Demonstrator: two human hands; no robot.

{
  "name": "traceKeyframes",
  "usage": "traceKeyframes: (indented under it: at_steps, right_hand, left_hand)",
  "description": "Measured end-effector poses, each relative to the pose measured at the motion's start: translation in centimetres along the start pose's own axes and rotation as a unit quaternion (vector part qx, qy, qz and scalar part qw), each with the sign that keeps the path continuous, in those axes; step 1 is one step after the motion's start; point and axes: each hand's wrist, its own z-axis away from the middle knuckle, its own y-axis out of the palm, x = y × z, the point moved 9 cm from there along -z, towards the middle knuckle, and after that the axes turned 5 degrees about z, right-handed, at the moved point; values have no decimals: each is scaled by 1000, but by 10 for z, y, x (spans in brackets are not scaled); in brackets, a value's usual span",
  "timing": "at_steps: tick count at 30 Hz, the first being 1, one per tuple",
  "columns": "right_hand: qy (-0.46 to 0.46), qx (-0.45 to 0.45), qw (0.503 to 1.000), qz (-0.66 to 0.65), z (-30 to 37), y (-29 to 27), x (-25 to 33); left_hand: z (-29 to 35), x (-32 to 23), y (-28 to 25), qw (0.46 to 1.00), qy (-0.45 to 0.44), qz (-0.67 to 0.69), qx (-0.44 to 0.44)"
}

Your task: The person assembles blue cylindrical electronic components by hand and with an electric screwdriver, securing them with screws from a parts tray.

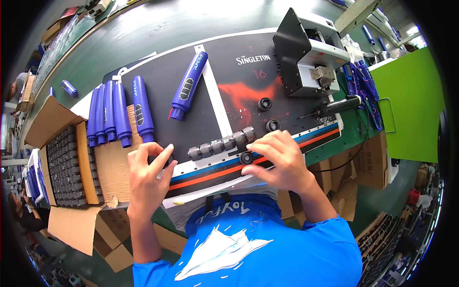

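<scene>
My left hand [147, 174] is curled at the mat's left front, its thumb and fingers closed around a dark round part that they mostly cover. Thumb and forefinger of my right hand [284, 165] close on a small black ring-shaped cap [246, 158] near the front edge. Between the hands lies a slanting row of several black ribbed caps [222, 145], end to end. Two loose black caps, one farther back [264, 104] and one nearer [273, 126], rest beyond my right hand. A blue-purple tube-shaped handle [189, 86] with grey buttons lies behind the row.
More purple handles [110, 112] line up at the left, beside an open cardboard box [67, 165] of black caps. At the right are a black-and-white machine [311, 57], a black electric screwdriver [339, 106], purple shell parts [361, 86] and a lime-green panel [411, 105].
</scene>
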Motion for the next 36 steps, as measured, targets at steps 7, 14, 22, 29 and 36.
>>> traceKeyframes:
  at_steps: [7,14,22,29,36]
  right_hand:
    - [-34,86,994,64,-37,1,-9]
    - [29,101,994,13,-37,5,-23]
    - [1,58,998,24,-35,8,-26]
    - [-37,114,993,-5,-55,16,-3]
    - [-51,119,991,16,-56,19,-12]
  left_hand:
    - [-11,-10,10,997,7,-36,62]
    - [-16,-36,27,996,84,-24,22]
    - [-18,-30,7,996,85,34,-25]
    - [-36,-28,20,998,39,-13,44]
    - [-32,-59,35,994,101,-24,38]
